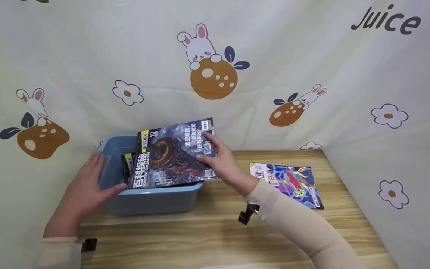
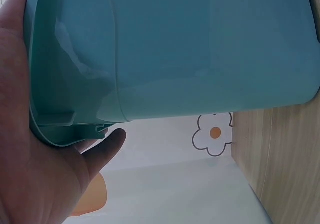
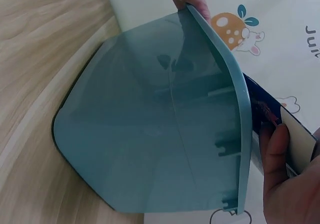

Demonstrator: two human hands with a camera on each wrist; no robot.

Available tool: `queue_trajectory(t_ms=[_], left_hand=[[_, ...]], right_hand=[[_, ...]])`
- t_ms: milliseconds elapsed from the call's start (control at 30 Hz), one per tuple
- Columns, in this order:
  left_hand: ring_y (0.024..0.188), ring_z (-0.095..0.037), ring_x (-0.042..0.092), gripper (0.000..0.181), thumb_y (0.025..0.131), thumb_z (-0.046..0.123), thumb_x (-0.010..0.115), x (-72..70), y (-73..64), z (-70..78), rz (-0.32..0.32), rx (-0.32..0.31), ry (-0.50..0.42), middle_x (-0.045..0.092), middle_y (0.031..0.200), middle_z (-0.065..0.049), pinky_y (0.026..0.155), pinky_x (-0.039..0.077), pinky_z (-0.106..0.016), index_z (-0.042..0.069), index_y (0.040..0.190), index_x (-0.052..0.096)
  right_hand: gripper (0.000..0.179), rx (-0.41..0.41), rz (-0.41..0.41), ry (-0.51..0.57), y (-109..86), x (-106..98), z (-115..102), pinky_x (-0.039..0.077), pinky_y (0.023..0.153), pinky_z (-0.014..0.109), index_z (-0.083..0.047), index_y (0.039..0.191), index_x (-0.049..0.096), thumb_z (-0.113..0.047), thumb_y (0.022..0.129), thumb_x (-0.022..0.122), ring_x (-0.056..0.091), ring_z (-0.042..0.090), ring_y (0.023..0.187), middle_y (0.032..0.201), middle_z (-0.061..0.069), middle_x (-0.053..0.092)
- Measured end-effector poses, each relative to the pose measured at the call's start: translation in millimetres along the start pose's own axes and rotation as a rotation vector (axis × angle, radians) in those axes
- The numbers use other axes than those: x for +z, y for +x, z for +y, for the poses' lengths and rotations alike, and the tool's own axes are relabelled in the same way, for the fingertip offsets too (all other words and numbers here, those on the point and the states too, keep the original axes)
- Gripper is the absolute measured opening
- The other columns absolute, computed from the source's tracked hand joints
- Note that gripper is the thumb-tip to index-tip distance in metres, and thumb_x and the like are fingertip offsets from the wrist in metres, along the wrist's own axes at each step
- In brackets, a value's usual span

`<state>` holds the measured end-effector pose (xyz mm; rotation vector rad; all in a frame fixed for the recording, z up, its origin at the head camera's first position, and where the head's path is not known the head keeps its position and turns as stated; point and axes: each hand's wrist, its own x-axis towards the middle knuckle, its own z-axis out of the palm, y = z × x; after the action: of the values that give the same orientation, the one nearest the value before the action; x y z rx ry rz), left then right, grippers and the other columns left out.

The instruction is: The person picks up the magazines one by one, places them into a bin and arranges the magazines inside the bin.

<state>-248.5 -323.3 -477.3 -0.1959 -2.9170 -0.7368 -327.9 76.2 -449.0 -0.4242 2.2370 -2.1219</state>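
Observation:
A dark magazine (image 1: 172, 158) with a machine on its cover lies tilted over the top of a blue plastic basin (image 1: 155, 203). My right hand (image 1: 224, 164) grips its right edge, with the thumb and a fingertip showing on the cover. In the right wrist view, fingers (image 3: 275, 146) touch the magazine beside the basin's rim. My left hand (image 1: 84, 190) holds the basin at its left front corner, thumb over the front rim; the left wrist view shows the palm against the rim (image 2: 32, 83). Inside the basin, another dark magazine (image 1: 127, 164) is mostly hidden.
A colourful magazine (image 1: 297, 183) lies flat on the wood-patterned table (image 1: 222, 239) to the right, partly behind my right forearm. A printed cloth (image 1: 155, 48) with rabbits, oranges and flowers hangs behind and along both sides.

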Motion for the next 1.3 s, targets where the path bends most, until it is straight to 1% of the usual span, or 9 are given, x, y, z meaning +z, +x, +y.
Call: queue_trajectory(t_ms=[200, 400, 533, 700, 867, 933, 1067, 1233, 1300], left_hand=[[0.166, -0.053, 0.012, 0.128, 0.094, 0.074, 0.074, -0.2, -3.9, -2.3, 0.008, 0.01, -0.003, 0.011, 0.181, -0.031, 0.122, 0.026, -0.081, -0.006, 0.173, 0.014], [0.166, -0.053, 0.011, 0.128, 0.094, 0.073, 0.074, 0.5, -3.0, -2.1, 0.001, 0.014, -0.005, 0.012, 0.18, -0.033, 0.122, 0.026, -0.082, -0.007, 0.173, 0.013], [0.166, -0.053, 0.011, 0.13, 0.093, 0.075, 0.073, 2.5, -2.0, -1.5, -0.006, 0.002, -0.001, 0.011, 0.18, -0.032, 0.121, 0.026, -0.083, -0.006, 0.174, 0.011], [0.166, -0.054, 0.011, 0.131, 0.092, 0.075, 0.074, 2.6, -1.3, -1.5, -0.003, -0.004, -0.003, 0.011, 0.18, -0.033, 0.12, 0.026, -0.083, -0.005, 0.174, 0.01], [0.166, -0.054, 0.009, 0.131, 0.093, 0.075, 0.074, 0.2, -0.5, -1.3, -0.011, -0.004, -0.002, 0.008, 0.181, -0.032, 0.121, 0.024, -0.083, -0.005, 0.174, 0.009], [0.166, -0.053, 0.01, 0.131, 0.093, 0.075, 0.074, -0.1, 0.0, -1.1, -0.006, 0.003, -0.003, 0.009, 0.181, -0.032, 0.121, 0.025, -0.083, -0.005, 0.174, 0.009], [0.167, -0.053, 0.01, 0.13, 0.093, 0.073, 0.076, 0.4, -0.6, -1.5, 0.007, 0.014, -0.01, 0.011, 0.18, -0.033, 0.121, 0.025, -0.082, -0.005, 0.174, 0.011], [0.166, -0.054, 0.01, 0.129, 0.093, 0.071, 0.077, 0.9, -1.6, -3.7, 0.005, 0.018, -0.015, 0.01, 0.18, -0.032, 0.122, 0.024, -0.082, -0.005, 0.174, 0.01], [0.167, -0.053, 0.01, 0.129, 0.093, 0.071, 0.077, 0.9, 1.2, -4.0, 0.009, 0.023, -0.018, 0.01, 0.181, -0.032, 0.122, 0.023, -0.082, -0.004, 0.174, 0.01]], right_hand=[[0.083, 0.026, -0.005, -0.032, 0.5, 19.6, -1.7, 0.063, 0.099, 0.036, -0.014, 0.164, 0.054, 0.007, 0.09, 0.084, 0.064, 0.032, 0.126, 0.163, 0.021, 0.049], [0.086, 0.056, -0.021, -0.089, 3.1, 33.3, -6.1, 0.058, 0.11, 0.036, -0.014, 0.167, 0.049, 0.006, 0.09, 0.083, 0.061, 0.035, 0.135, 0.165, 0.023, 0.048], [0.088, 0.062, -0.024, -0.103, 4.1, 39.7, -7.3, 0.059, 0.108, 0.035, -0.012, 0.169, 0.045, 0.006, 0.091, 0.083, 0.066, 0.032, 0.129, 0.162, 0.023, 0.052], [0.088, 0.055, -0.032, -0.082, 5.9, 46.6, -8.5, 0.063, 0.1, 0.034, -0.007, 0.168, 0.044, 0.008, 0.091, 0.082, 0.072, 0.029, 0.114, 0.146, 0.022, 0.063], [0.091, 0.078, -0.036, -0.091, 6.8, 52.8, -12.9, 0.062, 0.1, 0.032, -0.008, 0.17, 0.04, 0.007, 0.091, 0.082, 0.073, 0.026, 0.113, 0.148, 0.021, 0.062], [0.092, 0.081, -0.041, -0.12, 7.4, 54.6, -14.5, 0.061, 0.102, 0.032, -0.007, 0.171, 0.038, 0.005, 0.091, 0.083, 0.072, 0.026, 0.115, 0.15, 0.021, 0.06], [0.096, 0.088, -0.051, -0.199, 8.3, 59.4, -16.2, 0.055, 0.113, 0.034, -0.007, 0.173, 0.033, 0.001, 0.092, 0.085, 0.068, 0.029, 0.126, 0.157, 0.024, 0.056], [0.099, 0.12, -0.073, -0.277, 8.9, 67.4, -16.5, 0.043, 0.126, 0.04, -0.008, 0.175, 0.028, -0.005, 0.094, 0.086, 0.057, 0.035, 0.144, 0.168, 0.026, 0.046], [0.099, 0.12, -0.071, -0.308, 11.2, 69.8, -17.3, 0.038, 0.129, 0.042, -0.008, 0.175, 0.027, -0.007, 0.095, 0.086, 0.052, 0.037, 0.15, 0.17, 0.025, 0.042]])
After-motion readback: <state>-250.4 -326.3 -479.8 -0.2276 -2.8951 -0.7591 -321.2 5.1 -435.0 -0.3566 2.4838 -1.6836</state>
